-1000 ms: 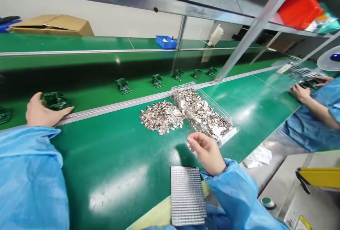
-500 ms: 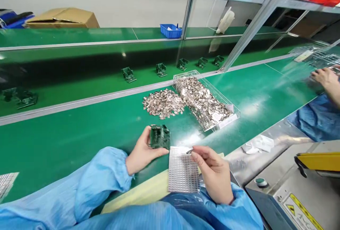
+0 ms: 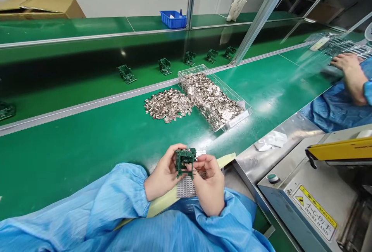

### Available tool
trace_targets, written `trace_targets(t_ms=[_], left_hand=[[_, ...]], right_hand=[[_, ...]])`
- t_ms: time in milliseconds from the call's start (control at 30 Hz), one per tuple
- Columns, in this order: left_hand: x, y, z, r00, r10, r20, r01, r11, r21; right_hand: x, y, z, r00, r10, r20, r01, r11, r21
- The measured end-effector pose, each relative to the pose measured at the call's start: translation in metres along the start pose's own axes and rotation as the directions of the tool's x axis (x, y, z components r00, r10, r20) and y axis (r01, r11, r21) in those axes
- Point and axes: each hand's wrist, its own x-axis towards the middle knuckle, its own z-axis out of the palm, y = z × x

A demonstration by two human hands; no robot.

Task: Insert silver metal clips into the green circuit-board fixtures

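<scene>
From where I stood, the left hand clasped a green frame at its left side, with fingers behind and thumb low in front. The right hand had thumb and fingertips drawn together at the frame's right side; whether they pinched the frame itself or some small piece against it, I could not tell. The frame was upright between the two hands, its opening facing the wearer.

Handling, as judged: the frame appeared light and stiff, probably moulded plastic, with thin bars and projecting prongs that might snap under a squeeze. Its broader side walls offered the soundest hold; the prongs at the lower edge were best left clear.

Directly below the grip was a silvery gridded sheet, partly covered by the hands. Beyond the grip, slightly left, lay a loose pile of metal pieces, likely hard, light and slick to pick up. A clear tray of similar pieces stood beside it, ahead and to the right. Farther out, past a metal rail, similar green parts were spaced in a row.
</scene>
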Motion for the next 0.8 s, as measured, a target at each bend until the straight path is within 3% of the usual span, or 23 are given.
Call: trace_targets(t_ms=[233, 500, 800], left_hand=[[-0.0024, 0.0023, -0.0005, 0.999, -0.03, 0.01, 0.031, 0.997, -0.064], [-0.0052, -0.0016, 0.0007, 0.998, -0.022, -0.056, 0.02, 0.999, -0.045], [-0.0093, 0.0023, 0.0012, 0.997, -0.025, -0.072, 0.025, 1.0, -0.009]], right_hand=[[-0.0014, 0.0024, 0.0031, 1.0, 0.015, -0.019, -0.015, 1.0, -0.014], [-0.0034, 0.0007, 0.0008, 0.999, -0.039, 0.002, 0.039, 0.995, -0.092], [-0.0023, -0.0065, -0.0038, 0.997, 0.071, 0.02, -0.072, 0.995, 0.072]])
